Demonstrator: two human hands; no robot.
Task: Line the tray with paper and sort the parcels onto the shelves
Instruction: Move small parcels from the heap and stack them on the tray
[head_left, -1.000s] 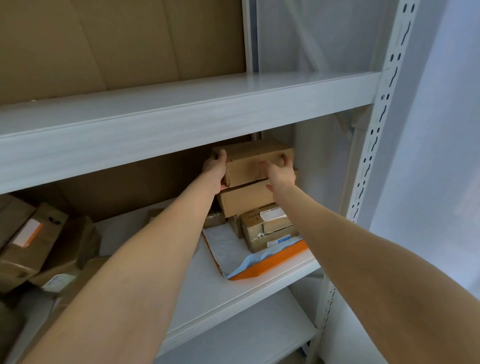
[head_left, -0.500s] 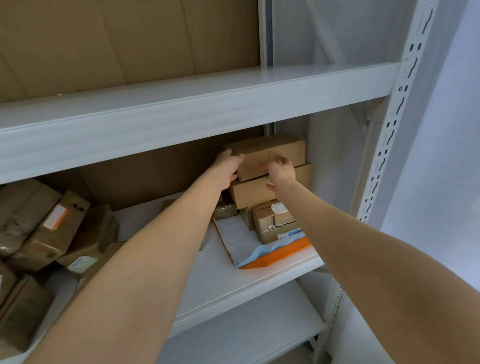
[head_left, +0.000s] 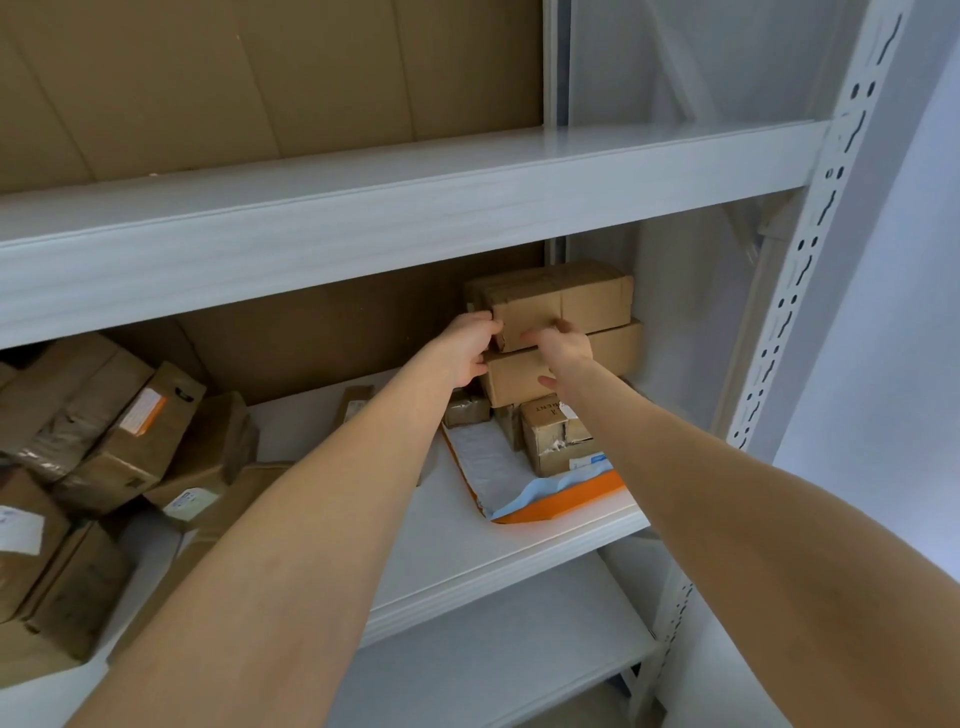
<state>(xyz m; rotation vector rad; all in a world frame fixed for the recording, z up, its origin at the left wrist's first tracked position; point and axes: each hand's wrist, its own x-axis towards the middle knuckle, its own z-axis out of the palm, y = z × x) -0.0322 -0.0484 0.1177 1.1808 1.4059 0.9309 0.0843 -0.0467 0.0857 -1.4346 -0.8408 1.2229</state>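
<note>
**Head view.** Centre of frame, under the upper shelf (head_left: 363, 218): the top parcel (head_left: 571, 299) lies flat on a second parcel (head_left: 615, 348). This stack rests on smaller parcels (head_left: 545, 436) inside the orange tray (head_left: 571, 499) on the middle shelf (head_left: 467, 551).

The left hand (head_left: 467, 348) grips the top parcel's left end with its fingers curled round the corner. The right hand (head_left: 563, 345) has bent fingers against the front face and its thumb low by the second parcel. From behind, it cannot be told whether this hand pinches or only presses.

*Progress.* The lining step looks done, since white paper (head_left: 478, 462) covers the tray floor. Sorting looks partly done: a stack is built at centre, while a loose heap of parcels (head_left: 104, 431) waits at lower left.

*Orientation.* The top parcel's long axis runs left to right along the shelf. Its long side faces the camera, and its right end points toward the slotted upright (head_left: 810, 260).
</note>
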